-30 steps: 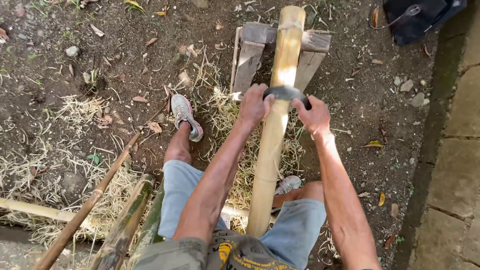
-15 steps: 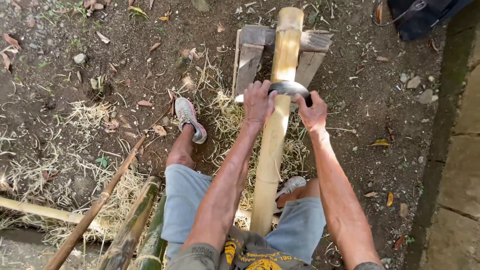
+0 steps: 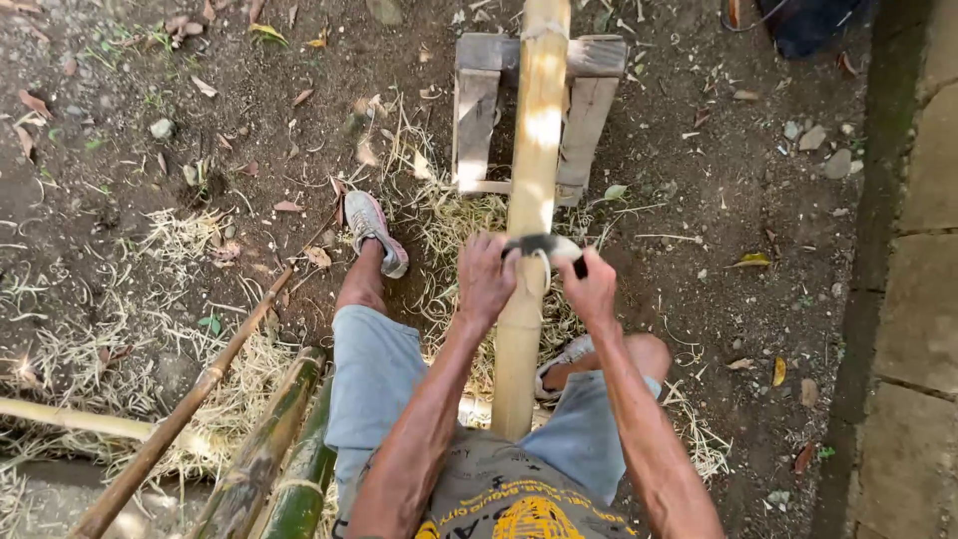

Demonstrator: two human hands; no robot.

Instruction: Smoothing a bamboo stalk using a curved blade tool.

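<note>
A pale, peeled bamboo pole (image 3: 531, 160) runs from between my knees up onto a small wooden stand (image 3: 477, 110). Across the pole lies a curved metal blade (image 3: 540, 246). My left hand (image 3: 485, 279) grips the blade's left end, and my right hand (image 3: 591, 287) grips its dark handle on the right. Both hands sit on either side of the pole, about halfway along its visible length. My left foot in a grey shoe (image 3: 375, 232) is planted to the left of the pole. My right foot (image 3: 562, 361) shows just right of it.
Bamboo shavings (image 3: 454, 225) litter the dirt around the stand. Green bamboo poles (image 3: 271, 451) and thinner brown sticks (image 3: 190, 399) lie at the lower left. A stone kerb (image 3: 913, 279) runs down the right edge. A dark bag (image 3: 808, 22) sits at the top right.
Both hands and the blade have slid down the pole toward my body. The view has tilted so the stand sits higher in the frame.
</note>
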